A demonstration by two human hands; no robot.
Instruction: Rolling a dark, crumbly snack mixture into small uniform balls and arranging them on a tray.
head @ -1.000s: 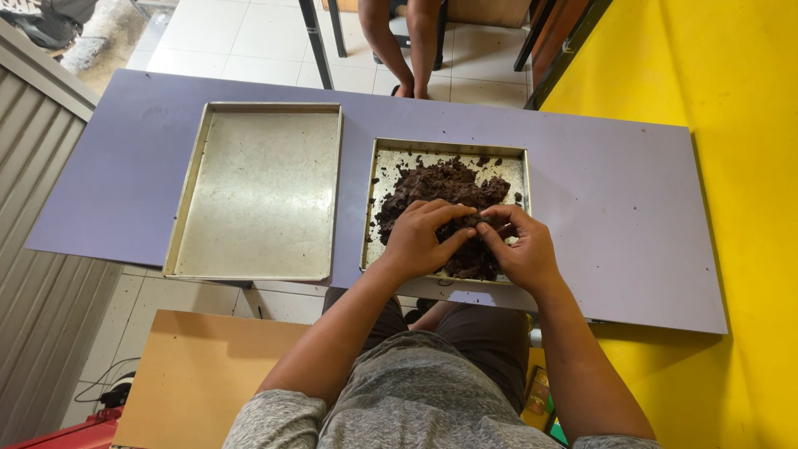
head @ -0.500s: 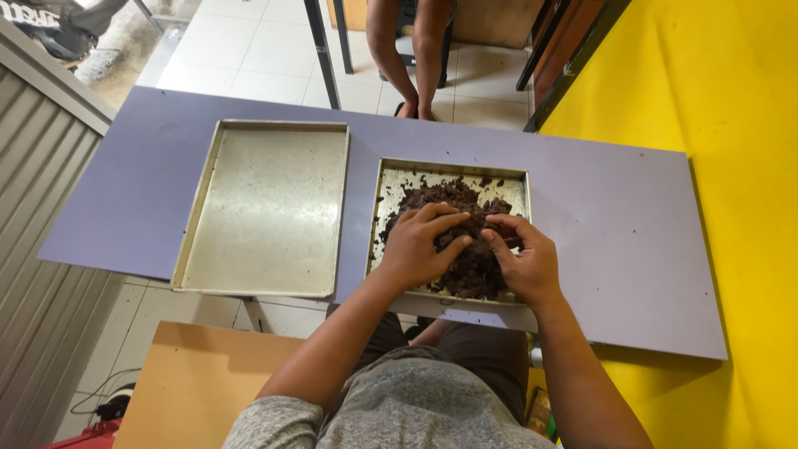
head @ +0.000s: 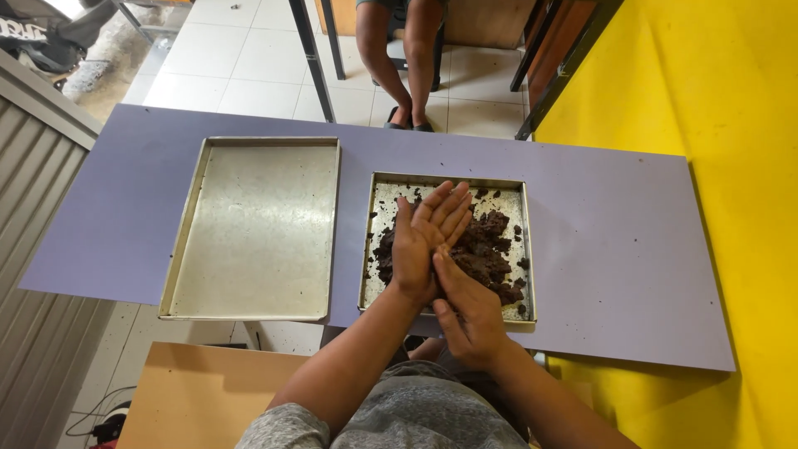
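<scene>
A small square metal tray [head: 450, 178] on a lilac table [head: 615, 249] holds a heap of dark brown crumbly mixture [head: 492, 249]. My left hand [head: 424, 241] lies flat, fingers stretched out, pressed palm to palm on my right hand [head: 470, 320]. Both hover just above the tray's near left part. Whatever sits between the palms is hidden. Left of this tray lies a larger rectangular metal tray [head: 258, 224] with nothing in it.
Beyond the table another person's bare legs [head: 407, 58] stand on a tiled floor beside dark metal frame legs [head: 309, 50]. A yellow surface [head: 731, 100] borders the right side. A light wooden board [head: 199, 391] lies below the table's near edge, and corrugated metal [head: 33, 357] is at the left.
My hands were digging into the dark mixture with curled fingers. They have lifted off it and now press flat together, left palm over right.
</scene>
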